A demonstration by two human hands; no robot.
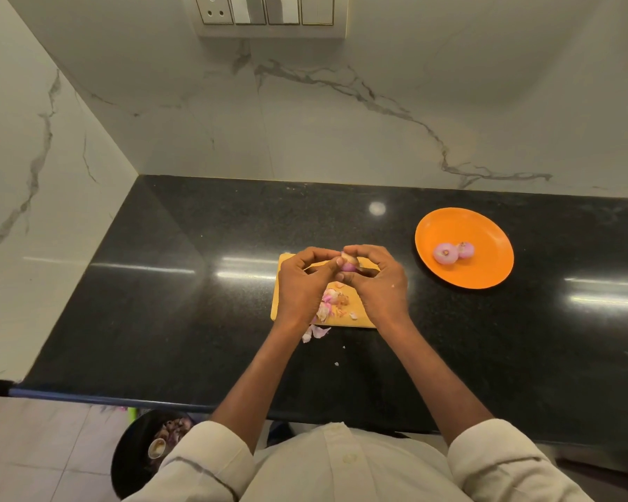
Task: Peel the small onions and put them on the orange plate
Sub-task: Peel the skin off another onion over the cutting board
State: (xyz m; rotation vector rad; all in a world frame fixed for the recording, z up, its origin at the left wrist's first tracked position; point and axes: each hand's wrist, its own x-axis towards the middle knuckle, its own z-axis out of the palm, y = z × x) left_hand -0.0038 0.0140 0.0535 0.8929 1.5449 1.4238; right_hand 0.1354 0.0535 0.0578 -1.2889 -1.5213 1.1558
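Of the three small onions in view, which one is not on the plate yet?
The onion pinched between both hands above the cutting board; the other two lie on the orange plate.

You see a glossy black stone surface (196,302), veined polished marble walls (341,132), a matt wooden board (283,280), a smooth orange plate (486,230) and papery peels (329,302).

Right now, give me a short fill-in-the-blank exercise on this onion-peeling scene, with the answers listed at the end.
1. The orange plate holds ____ peeled onions.
2. Both the left hand and the right hand hold one small onion above the ____ cutting board.
3. Loose onion skins lie on the board and spill onto the ____ countertop.
4. The plate sits to the person's ____ of the board.

Missing words: two; yellow; black; right
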